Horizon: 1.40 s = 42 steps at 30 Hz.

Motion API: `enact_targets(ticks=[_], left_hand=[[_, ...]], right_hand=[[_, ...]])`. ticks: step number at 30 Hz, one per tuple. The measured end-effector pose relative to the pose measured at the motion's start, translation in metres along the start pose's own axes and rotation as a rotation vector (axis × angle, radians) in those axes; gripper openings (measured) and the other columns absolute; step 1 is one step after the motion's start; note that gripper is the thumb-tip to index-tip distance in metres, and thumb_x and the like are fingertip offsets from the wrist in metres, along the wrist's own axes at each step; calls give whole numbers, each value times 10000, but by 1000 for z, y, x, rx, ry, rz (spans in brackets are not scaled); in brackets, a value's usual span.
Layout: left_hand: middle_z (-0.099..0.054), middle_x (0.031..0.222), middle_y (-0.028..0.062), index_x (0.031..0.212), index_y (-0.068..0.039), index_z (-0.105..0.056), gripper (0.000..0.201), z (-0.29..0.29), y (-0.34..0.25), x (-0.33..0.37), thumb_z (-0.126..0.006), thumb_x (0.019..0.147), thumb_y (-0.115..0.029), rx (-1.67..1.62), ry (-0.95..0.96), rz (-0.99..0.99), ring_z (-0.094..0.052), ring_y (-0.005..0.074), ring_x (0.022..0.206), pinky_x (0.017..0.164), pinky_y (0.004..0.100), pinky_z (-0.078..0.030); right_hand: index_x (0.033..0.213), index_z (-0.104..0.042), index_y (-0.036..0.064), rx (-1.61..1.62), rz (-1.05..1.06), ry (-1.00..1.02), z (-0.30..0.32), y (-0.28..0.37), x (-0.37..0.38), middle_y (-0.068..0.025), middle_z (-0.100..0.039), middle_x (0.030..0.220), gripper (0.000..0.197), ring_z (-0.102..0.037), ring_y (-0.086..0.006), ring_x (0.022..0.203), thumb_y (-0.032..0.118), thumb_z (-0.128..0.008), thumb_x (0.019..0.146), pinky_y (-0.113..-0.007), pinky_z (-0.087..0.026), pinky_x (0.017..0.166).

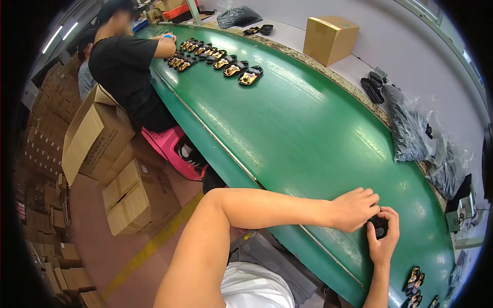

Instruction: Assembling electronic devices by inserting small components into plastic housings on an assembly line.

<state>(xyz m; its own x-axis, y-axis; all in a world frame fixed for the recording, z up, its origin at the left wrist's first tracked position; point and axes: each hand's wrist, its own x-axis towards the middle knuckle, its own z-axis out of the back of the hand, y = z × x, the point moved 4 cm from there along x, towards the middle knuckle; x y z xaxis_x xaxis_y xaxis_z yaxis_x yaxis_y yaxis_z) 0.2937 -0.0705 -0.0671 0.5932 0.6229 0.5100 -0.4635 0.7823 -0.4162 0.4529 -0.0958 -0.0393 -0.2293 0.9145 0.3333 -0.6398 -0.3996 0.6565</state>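
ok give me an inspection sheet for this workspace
surface: green conveyor belt, curved, mostly bare in the middle
job's things: small black part held over the belt
clutter: row of black-and-gold parts far up the belt; a few more at the near right; cardboard box and plastic bags on the side table
grips: left hand and right hand both on the black part
cables: nothing seen
surroundings: co-worker in black shirt; stacked cartons on the floor
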Motion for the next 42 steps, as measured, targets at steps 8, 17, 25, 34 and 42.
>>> enact_targets(ticks=[8, 17, 25, 34, 42], left_hand=[[-564, 973, 116, 1049, -24, -602, 315, -1, 0, 0, -742, 774, -89, -50, -34, 3, -615, 299, 869, 730, 423, -519], [-582, 963, 113, 1043, -22, -611, 306, -3, 1, 0, -734, 773, -97, -91, -43, 4, -625, 301, 882, 747, 429, -522], [-591, 979, 114, 1050, -24, -607, 321, 0, 0, 0, -739, 768, -104, -95, -29, -1, -619, 304, 894, 766, 430, -515], [-594, 971, 114, 1073, -29, -598, 342, 1, -1, 2, -734, 766, -96, -97, -40, -32, -614, 304, 888, 757, 430, -506], [-590, 984, 110, 1078, -29, -598, 351, 4, -2, 2, -733, 755, -60, -111, -86, -30, -612, 306, 889, 753, 430, -508]], right_hand=[[1030, -583, 10, 10, 0, 0, -1, 1, 0, -188, -621, 1181, 340, -611, -344, 1081, 8, -735, 726, -416, -482, 953], [1038, -575, 5, 15, 11, 1, -2, 1, -2, -164, -624, 1158, 321, -608, -300, 1058, -5, -719, 752, -385, -476, 957], [1071, -586, -2, -1, 31, 21, 0, 2, -2, -141, -626, 1133, 323, -605, -265, 1043, 2, -712, 774, -362, -476, 951], [1057, -631, -9, -50, 75, 33, 0, 6, 1, -174, -650, 1130, 331, -599, -358, 1081, 15, -719, 739, -439, -476, 961], [1086, -625, -8, -103, 85, 30, -1, 4, 0, -182, -640, 1175, 336, -610, -341, 1085, 16, -710, 763, -410, -474, 972]])
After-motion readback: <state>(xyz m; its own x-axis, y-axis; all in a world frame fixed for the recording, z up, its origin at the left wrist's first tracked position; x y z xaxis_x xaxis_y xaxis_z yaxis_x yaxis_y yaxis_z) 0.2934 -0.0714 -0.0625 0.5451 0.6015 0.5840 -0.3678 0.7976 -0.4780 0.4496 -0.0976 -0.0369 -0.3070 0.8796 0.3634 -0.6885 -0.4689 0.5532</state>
